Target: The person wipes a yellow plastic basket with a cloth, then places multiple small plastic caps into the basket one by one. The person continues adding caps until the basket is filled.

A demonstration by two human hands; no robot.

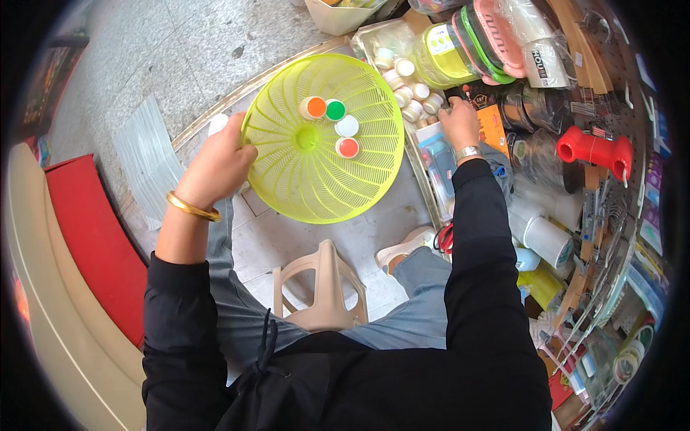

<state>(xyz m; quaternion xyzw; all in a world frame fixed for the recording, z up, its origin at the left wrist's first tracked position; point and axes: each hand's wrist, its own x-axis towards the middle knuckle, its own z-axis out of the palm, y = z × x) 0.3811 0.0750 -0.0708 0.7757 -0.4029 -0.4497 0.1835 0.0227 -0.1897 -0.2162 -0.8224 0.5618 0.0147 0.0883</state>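
A round yellow-green plastic mesh basket (pixel 345 188) is held out over the floor by its left rim in my left hand (pixel 218 161). Inside it lie several small jars: one with an orange top (pixel 316 108), one green (pixel 335 110), one white (pixel 346 126) and one red (pixel 347 147). At the right, my right hand (pixel 461 123) reaches down onto the low shelf, beside a heap of small white-lidded jars (pixel 413 111). Its fingertips are partly hidden among the goods, so whether they grip anything is unclear.
Lidded plastic containers (pixel 444 54) stand above the jars on the shelf. A red plastic piece (pixel 594 153) hangs from a hook at the right. The beige plastic stool (pixel 323 301) is between my legs, and a red box (pixel 97 237) lies at the left.
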